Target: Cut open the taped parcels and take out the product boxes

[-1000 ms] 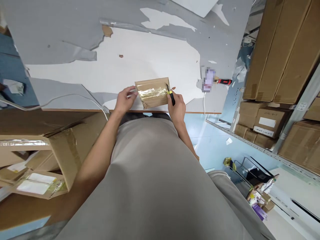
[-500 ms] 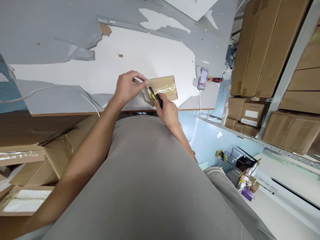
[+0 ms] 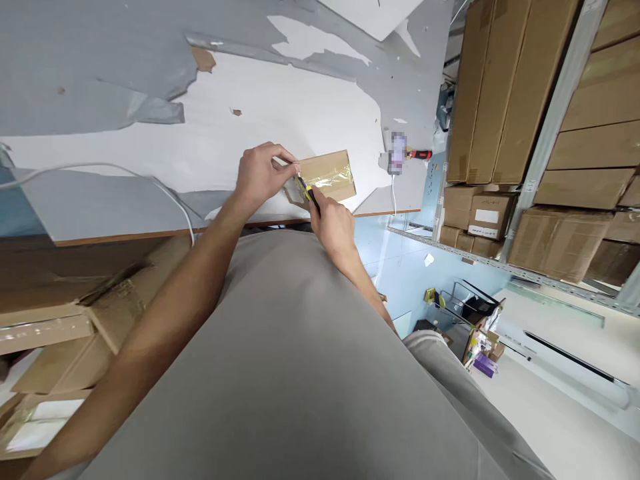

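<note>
A small cardboard box (image 3: 327,175) wrapped in clear tape lies near the front edge of the white and grey table (image 3: 240,127). My left hand (image 3: 261,175) pinches the box's left end with curled fingers. My right hand (image 3: 334,223) grips a black and yellow utility knife (image 3: 309,194), and its tip rests at the box's left end, right by my left fingers.
A white cable (image 3: 125,175) runs across the table at the left. A red-handled tool (image 3: 419,155) lies at the table's right end. Open cardboard boxes (image 3: 55,333) stand at the lower left. Metal shelving with stacked cartons (image 3: 525,120) fills the right side.
The box has shifted a little to the right. My right hand carried the knife from the box's right end to its left end. My left hand rose onto the box's left end.
</note>
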Tool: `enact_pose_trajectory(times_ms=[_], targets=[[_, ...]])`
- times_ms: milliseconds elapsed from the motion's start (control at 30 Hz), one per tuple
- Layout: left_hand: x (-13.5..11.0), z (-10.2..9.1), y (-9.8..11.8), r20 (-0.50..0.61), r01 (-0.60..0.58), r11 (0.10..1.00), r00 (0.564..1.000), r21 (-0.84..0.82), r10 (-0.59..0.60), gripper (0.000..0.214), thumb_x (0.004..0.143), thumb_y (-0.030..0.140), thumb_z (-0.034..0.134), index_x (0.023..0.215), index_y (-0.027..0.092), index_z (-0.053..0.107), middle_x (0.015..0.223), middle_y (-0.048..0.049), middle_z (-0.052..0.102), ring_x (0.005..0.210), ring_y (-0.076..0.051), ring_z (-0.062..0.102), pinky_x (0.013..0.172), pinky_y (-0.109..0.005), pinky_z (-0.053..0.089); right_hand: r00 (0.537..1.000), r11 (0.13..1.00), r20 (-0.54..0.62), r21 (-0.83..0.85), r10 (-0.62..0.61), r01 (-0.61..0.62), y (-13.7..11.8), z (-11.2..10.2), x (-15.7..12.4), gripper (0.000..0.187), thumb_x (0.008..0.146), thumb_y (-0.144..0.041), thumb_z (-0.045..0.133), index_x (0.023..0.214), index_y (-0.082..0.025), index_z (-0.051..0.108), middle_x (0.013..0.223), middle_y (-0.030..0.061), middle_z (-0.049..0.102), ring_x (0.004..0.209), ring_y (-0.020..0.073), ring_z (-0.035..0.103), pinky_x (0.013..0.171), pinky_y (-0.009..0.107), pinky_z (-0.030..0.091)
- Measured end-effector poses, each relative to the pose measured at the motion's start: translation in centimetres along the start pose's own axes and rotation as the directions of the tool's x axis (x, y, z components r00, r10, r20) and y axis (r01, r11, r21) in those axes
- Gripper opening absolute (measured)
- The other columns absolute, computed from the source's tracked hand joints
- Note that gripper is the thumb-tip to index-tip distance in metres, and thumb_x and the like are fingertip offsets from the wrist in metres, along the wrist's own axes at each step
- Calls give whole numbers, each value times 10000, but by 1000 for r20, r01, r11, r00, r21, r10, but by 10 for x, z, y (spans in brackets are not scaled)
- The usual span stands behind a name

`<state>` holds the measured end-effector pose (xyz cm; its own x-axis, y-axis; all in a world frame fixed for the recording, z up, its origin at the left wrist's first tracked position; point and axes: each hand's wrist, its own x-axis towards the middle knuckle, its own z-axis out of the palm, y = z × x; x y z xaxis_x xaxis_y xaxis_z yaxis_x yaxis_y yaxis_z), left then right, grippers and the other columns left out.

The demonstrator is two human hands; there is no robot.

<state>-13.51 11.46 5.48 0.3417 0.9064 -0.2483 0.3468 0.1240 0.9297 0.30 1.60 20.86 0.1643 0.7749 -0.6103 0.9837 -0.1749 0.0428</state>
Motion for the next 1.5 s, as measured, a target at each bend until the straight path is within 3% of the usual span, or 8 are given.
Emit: enact_pose_trajectory(times_ms=[500,600,767,1000,1100,1233,1367,1500], targets=[[-8,8,6,-113,29,999,993,18,-27,158,986,376,868,1041,228,856,1137,-28,861,920,-206,807,971,-417,616,998,998,43,-51,38,-36,-16,-17,7,493,1241,-197,399,1682,-221,618,1380,182,861,1261,323,824,1093,437,625],[-12,13,7,-156,46,999,987,27,-41,232,1004,460,820,1002,229,847,1143,-25,872,992,-227,838,1010,-444,625,995,996,86,-73,47,-41,-17,-19,-1,468,1220,-143,407,1597,-203,678,1340,195,870,1259,315,834,1065,420,637],[-14,14,7,-148,50,998,988,42,-43,556,1068,676,650,1099,150,825,1244,-16,859,1252,-225,815,1121,-455,587,978,996,198,-83,59,-43,-1,-6,-19,437,1199,-127,464,1544,-207,721,1355,219,857,1272,318,839,1053,415,637],[-19,14,4,-151,30,999,988,18,-27,520,1096,583,655,1273,114,795,1349,-30,840,1281,-212,776,1149,-452,611,990,1000,137,22,-25,22,31,-9,-30,518,1255,-338,445,1754,-302,582,1305,150,873,1192,340,836,1022,424,629],[-32,17,-1,-152,-23,1000,988,16,26,541,1100,545,633,1457,154,744,1461,-44,797,1284,-209,781,1142,-453,656,998,992,-13,110,-54,55,55,-4,-14,597,1280,-373,364,1866,-296,451,1300,143,855,1183,338,820,1029,424,633],[-52,26,-5,-179,-111,986,975,128,133,644,996,466,814,1599,292,672,1616,-95,716,1451,-316,741,1234,-519,662,976,973,-218,227,10,41,97,19,25,651,1302,-423,251,1916,-240,364,1335,184,774,1184,331,801,1058,471,639],[-58,34,0,-164,-116,949,972,293,170,680,991,382,851,1619,289,609,1649,-106,701,1544,-353,674,1333,-592,593,965,949,-263,304,1,82,128,43,63,698,1312,-511,259,1946,-220,275,1327,195,687,1133,303,792,1070,502,634],[-53,41,12,-180,-64,951,976,301,122,626,985,385,840,1568,313,625,1617,-105,722,1547,-373,672,1314,-575,600,974,944,-224,309,-44,114,134,47,77,665,1312,-445,322,1946,-245,286,1397,194,651,1145,283,779,1036,441,632]])
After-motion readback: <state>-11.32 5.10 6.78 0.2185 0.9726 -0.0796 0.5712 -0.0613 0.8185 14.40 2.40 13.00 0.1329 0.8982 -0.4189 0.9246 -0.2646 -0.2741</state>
